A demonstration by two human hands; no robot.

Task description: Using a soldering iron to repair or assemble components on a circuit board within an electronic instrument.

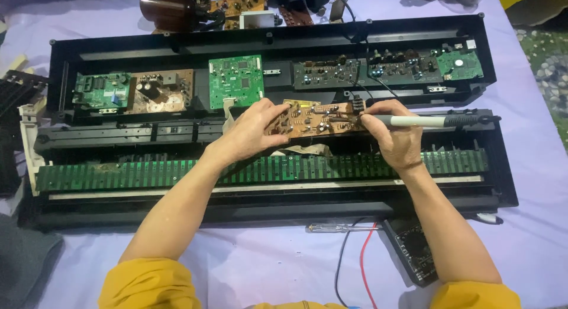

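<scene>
Right, my left hand pinches the brown circuit board, right hand grips the soldering iron — a slip could bridge joints or burn fingers.

Left hand steadies brown circuit board; right hand grips soldering iron.

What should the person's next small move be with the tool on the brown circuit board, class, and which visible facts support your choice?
Probably a slight nudge of the soldering iron tip along the brown circuit board. The right hand holds the iron with its tip at the board's right end, while the left hand steadies the board above the opened keyboard case.
</scene>
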